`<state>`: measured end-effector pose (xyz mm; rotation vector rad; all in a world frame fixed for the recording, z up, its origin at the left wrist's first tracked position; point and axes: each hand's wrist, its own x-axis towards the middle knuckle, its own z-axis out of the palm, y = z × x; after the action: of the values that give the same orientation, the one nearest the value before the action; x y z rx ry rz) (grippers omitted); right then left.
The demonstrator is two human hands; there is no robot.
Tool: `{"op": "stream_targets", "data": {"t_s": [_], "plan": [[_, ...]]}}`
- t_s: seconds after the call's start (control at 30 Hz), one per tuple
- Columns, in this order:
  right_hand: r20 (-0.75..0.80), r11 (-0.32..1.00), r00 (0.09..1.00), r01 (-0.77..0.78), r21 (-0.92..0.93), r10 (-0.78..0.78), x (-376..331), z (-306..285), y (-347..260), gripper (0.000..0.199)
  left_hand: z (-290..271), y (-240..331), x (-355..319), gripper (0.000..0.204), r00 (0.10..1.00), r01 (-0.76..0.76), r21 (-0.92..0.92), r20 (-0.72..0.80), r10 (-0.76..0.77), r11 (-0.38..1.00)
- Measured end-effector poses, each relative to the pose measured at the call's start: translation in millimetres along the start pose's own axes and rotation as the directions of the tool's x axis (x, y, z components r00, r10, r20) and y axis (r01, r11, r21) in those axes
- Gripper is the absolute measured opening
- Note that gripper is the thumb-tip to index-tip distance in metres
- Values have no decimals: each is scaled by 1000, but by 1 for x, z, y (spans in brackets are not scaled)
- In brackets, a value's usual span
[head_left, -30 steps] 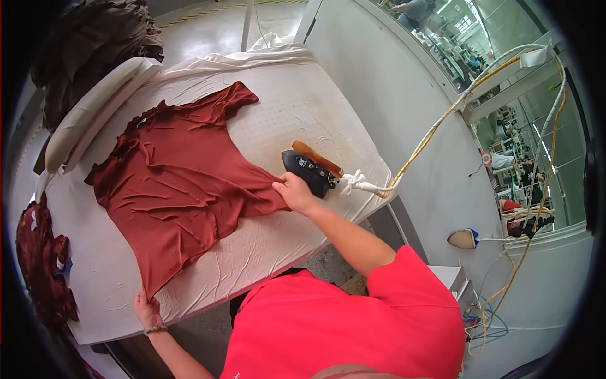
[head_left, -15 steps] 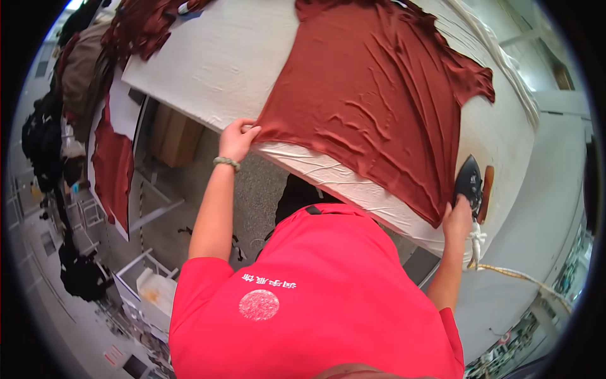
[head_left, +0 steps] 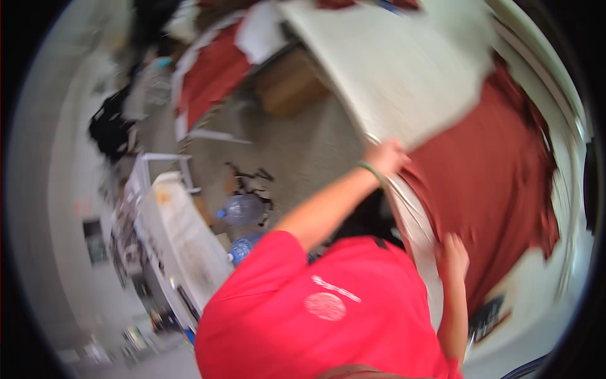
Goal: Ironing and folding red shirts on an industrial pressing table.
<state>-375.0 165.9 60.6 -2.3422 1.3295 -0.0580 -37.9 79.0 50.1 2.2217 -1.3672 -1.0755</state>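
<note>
Dark red garment (head_left: 489, 170), spread on a white-covered counter (head_left: 404, 69), right of the frame; left hand (head_left: 387, 156), fingers drawn together on the garment's corner, right of centre; right hand (head_left: 453, 256), half curled at the near edge, grip not tellable through blur; dark iron (head_left: 485, 319), lower right; brown box (head_left: 290, 82), upper centre

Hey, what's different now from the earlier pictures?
The view swung left. The right hand moved left along the dark red garment's near edge, away from its right corner; blur hides its grip. The left hand stayed at the left corner, the iron on the table.
</note>
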Motion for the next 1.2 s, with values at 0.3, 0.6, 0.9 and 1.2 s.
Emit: {"op": "stream_targets", "data": {"t_s": [0.3, 0.6, 0.9, 1.2], "plan": [[-545, 874, 796, -436, -214, 263, -68, -82, 71, 38, -9, -16, -11, 26, 998, -31, -64, -63, 27, 997], [-641, 734, 610, -670, -105, 465, -268, -58, 179, 63, -15, 5, -26, 28, 989, -23, -212, 140, 54, 977], [-31, -11, -26, -911, 412, 999, -220, -73, 202, 43, -20, -33, -8, 21, 957, 197, -387, 276, -90, 901], [-64, 597, 594, -791, 138, 802, 85, -204, 105, 40, -23, -32, -18, 19, 930, 317, -584, 345, -125, 747]]}}
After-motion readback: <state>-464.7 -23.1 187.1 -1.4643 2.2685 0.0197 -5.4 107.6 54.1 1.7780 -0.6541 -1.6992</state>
